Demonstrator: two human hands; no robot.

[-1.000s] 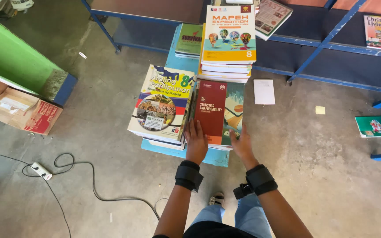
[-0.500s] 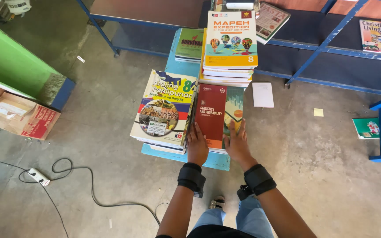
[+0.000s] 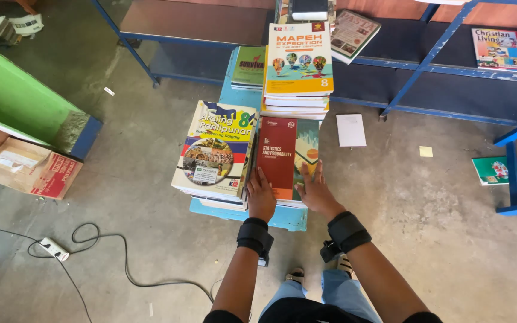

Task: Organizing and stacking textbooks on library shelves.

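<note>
A red and green book tops a short stack on a light blue bench. My left hand rests flat on the book's near left corner. My right hand presses on its near right edge, fingers spread. Both wrists wear black bands. To the left stands a taller stack topped by a yellow book with a round picture. Behind, an orange and teal book caps another tall stack, with a green book beside it.
Blue metal shelves run along the back with several books. A white sheet and a green book lie on the concrete floor. A cardboard box, a green panel and a power strip with cable are at left.
Both hands have slid forward onto the near edge of the red and green book; the view has shifted slightly closer.
</note>
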